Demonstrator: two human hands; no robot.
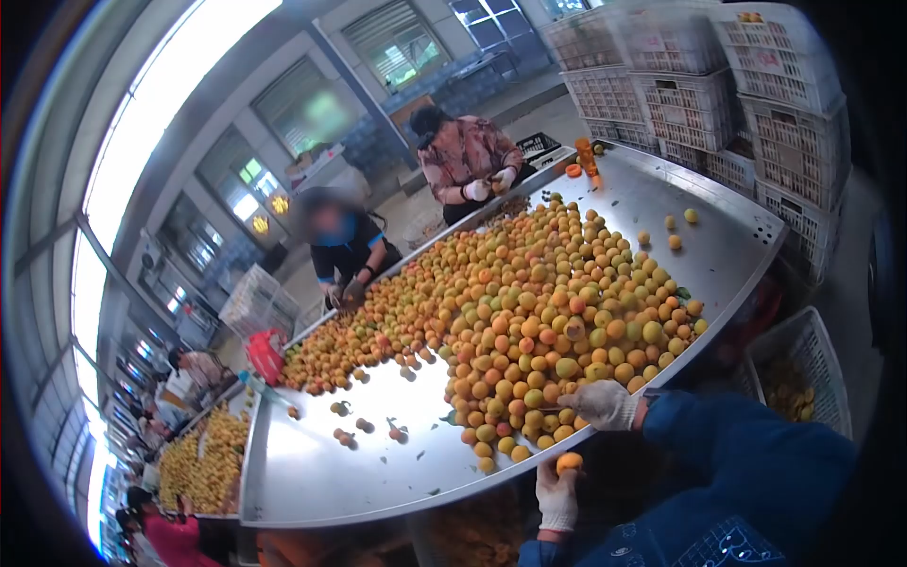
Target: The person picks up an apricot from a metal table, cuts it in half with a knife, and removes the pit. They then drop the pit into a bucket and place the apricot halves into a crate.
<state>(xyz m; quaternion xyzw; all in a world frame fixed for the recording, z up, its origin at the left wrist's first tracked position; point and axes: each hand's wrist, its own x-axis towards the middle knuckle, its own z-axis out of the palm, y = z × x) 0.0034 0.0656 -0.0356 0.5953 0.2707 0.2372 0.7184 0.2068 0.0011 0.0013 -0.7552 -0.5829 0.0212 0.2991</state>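
My left hand [557, 495], in a white glove, holds an orange apricot-like fruit [569, 463] just below the metal table's near edge. My right hand [607, 406], also gloved, is above and to the right of it, over the edge of the fruit pile [529, 312]. Its fingers are closed, and a thin object seems to stick out from them to the left; I cannot make out what it is. The yellow, orange and greenish fruits lie heaped on the shiny metal table [321, 477].
Two people [468, 161] [350, 241] work at the far side. An orange bottle [588, 161] stands near the far corner, a red bag [266, 354] at the left. Crates [784, 142] are stacked at upper right; another crate [817, 364] is beside my right arm.
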